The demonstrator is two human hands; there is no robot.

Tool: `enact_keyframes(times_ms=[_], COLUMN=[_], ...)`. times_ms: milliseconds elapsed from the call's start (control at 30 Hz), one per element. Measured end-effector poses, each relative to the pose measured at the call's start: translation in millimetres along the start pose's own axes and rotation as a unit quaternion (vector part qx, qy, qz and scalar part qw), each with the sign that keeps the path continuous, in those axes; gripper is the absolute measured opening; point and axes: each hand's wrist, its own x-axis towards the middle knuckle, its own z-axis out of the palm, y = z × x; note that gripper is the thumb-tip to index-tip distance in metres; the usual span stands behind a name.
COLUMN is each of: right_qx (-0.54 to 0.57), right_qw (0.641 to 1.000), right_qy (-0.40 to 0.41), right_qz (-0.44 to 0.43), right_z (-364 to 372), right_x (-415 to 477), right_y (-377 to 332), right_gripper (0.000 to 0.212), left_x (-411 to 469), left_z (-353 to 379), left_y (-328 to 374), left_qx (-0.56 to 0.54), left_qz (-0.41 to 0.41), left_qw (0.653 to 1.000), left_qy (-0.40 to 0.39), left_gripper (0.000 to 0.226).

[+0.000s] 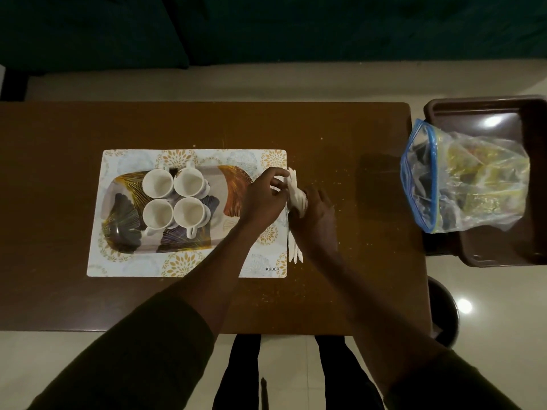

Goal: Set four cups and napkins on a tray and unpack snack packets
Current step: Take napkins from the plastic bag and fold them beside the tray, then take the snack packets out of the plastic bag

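Brown table (340,137) | both grips pinching white napkins (297,199) between them

Four plain white ceramic cups (176,199) sit left of centre on a tray (124,232) patterned with dark grey and orange-gold fan leaves, over a pale placemat (189,266) printed with gold and blue-grey floral medallions. The wooden table (207,125) is brown.

brown wooden table (88,125), patterned placemat (124,261) on it, crumbs (328,176) scattered right
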Motion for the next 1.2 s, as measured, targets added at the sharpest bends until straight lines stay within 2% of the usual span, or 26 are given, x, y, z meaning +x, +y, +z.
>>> enact_keyframes(times_ms=[367, 567, 800, 933, 1067, 1200], right_qx=[0.023, 0.03, 0.002, 0.003, -0.013, -0.022], right_qw=[0.999, 0.999, 0.996, 0.993, 0.993, 0.991], right_qy=[-0.015, 0.021, 0.089, 0.116, 0.12, 0.134], right_qz=[-0.038, -0.037, 0.012, 0.004, -0.017, 0.002], right_z=[-3.7, -15.6, -83.2, -129.8, -172.7, -209.7], right_x=[-5.7, -1.2, 37.6, 55.5, 59.0, 57.3], right_y=[9.1, 10.4, 36.4, 70.1, 111.7, 151.2], right_gripper=[0.027, 0.039, 0.03, 0.021, 0.021, 0.021], left_x=[-2.3, -3.4, 9.1, 15.6, 15.4, 13.0], left_z=[5.1, 7.5, 41.6, 79.1, 123.2, 171.0], left_y=[-6.4, 6.1, 53.3, 77.4, 95.9, 111.2], left_qx=[0.012, 0.025, 0.058, 0.066, 0.065, 0.055], left_qz=[-0.008, 0.018, 0.082, 0.087, 0.092, 0.063], left_qw=[1.0, 0.998, 0.993, 0.992, 0.993, 0.996], left_qy=[0.013, 0.051, 0.068, 0.066, 0.034, -0.014], left_gripper=[0.013, 0.01, 0.01, 0.012, 0.018, 0.022])
